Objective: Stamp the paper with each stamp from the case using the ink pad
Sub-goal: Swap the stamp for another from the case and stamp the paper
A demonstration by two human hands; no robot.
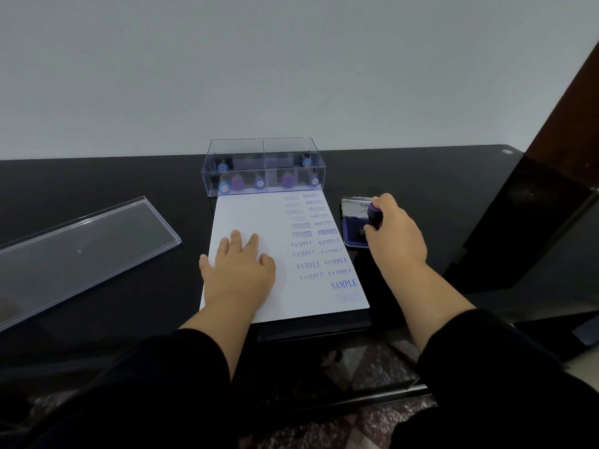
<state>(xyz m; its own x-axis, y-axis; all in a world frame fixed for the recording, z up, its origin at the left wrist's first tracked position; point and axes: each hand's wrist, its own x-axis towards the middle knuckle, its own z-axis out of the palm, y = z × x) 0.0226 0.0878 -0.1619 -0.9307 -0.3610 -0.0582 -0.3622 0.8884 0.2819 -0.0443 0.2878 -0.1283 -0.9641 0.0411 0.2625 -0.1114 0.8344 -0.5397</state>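
While the right hand (393, 233) curls its fingers (369, 229) round a short black stamp with a purple top (375, 216), the stamp stands upright on the purple pad of the open rectangular ink pad (356, 233). Ink pad lies just right of the white paper sheet (259, 215), its lid raised at the far side. Left hand (241, 265) rests flat on the sheet's near left half, fingers straight and slightly spread, thumb toward the printed column. Sheet's right side carries purple-blue impressions: EXPRESS and AMENDED in the far rows, SAMPLE in the near rows, one faint mark nearest the corner. Clear plastic rectangular case (264, 166) touches or nearly touches the sheet's far edge; inside are more stamps (257, 183) with blue and purple ends, lying in divided compartments. Clear plastic lid (81, 251) lies well left of the sheet on the black glossy table (405, 176). Black sleeves cover both forearms nearest the camera.
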